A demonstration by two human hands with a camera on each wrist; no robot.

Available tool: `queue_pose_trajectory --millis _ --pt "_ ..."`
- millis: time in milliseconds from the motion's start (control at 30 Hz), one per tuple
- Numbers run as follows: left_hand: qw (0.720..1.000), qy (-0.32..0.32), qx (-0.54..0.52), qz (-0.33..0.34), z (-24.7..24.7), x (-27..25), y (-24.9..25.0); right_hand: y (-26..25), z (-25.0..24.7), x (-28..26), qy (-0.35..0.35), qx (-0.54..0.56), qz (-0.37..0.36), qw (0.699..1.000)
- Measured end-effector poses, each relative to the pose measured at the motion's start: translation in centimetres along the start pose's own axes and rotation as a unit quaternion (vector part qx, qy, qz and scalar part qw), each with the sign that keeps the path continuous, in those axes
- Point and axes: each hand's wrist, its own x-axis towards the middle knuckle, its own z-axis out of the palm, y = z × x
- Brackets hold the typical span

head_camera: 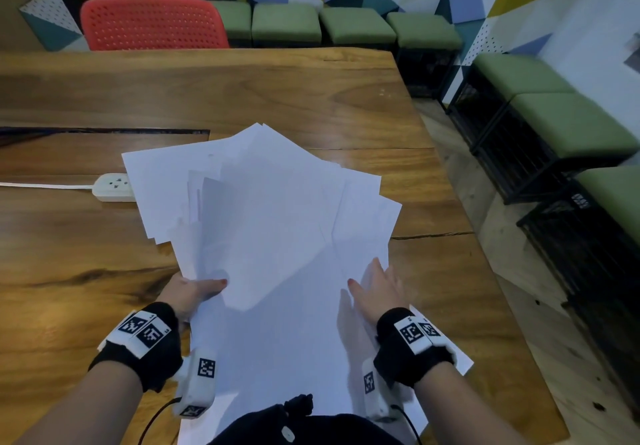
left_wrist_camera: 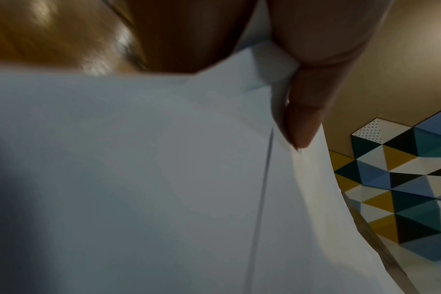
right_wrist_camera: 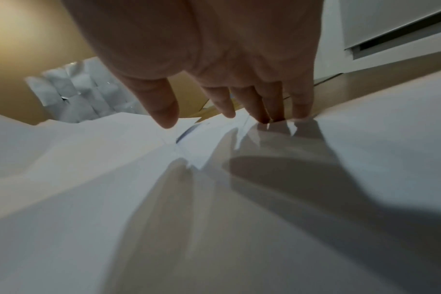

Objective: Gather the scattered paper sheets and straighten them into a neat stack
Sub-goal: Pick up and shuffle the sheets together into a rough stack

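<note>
Several white paper sheets (head_camera: 277,209) lie fanned and overlapping on the wooden table (head_camera: 242,91), spreading from the near edge toward the middle. My left hand (head_camera: 194,292) holds the pile's left edge, thumb on top of the sheets and fingers hidden underneath; the left wrist view shows that thumb (left_wrist_camera: 305,123) pressed on the paper (left_wrist_camera: 139,179). My right hand (head_camera: 375,289) is flat with straight fingers at the pile's right side, fingertips (right_wrist_camera: 300,113) touching the paper (right_wrist_camera: 214,218).
A white power strip (head_camera: 112,186) with its cord lies on the table, left of the sheets and partly under one corner. A red chair (head_camera: 152,24) stands behind the far edge. Green stools (head_camera: 353,25) line the patterned wall. The table's right edge (head_camera: 450,181) is close to the pile.
</note>
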Motion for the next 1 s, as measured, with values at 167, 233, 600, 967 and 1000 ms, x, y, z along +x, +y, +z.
queue_pose_trajectory --millis 167,233,600,967,1000 --pt "1.000 -0.005 -0.007 -0.001 0.2 0.0 0.1 0.1 -1.8 0.0 0.029 0.048 0.017 0.998" --pt "1.000 -0.006 -0.004 0.000 0.1 0.0 0.0 0.9 -3.4 0.1 0.068 -0.019 0.063 0.995" --pt "1.000 0.007 0.013 -0.007 -0.2 0.1 0.0 3.9 -5.0 -0.6 -0.060 -0.040 0.062 0.995" --pt "1.000 -0.001 -0.019 -0.004 -0.5 -0.4 0.1 6.1 -6.8 1.3 0.085 0.144 0.062 0.984" --pt "1.000 0.000 -0.021 -0.005 -0.5 -0.3 0.1 5.9 -6.5 1.5 0.085 0.160 0.065 0.981"
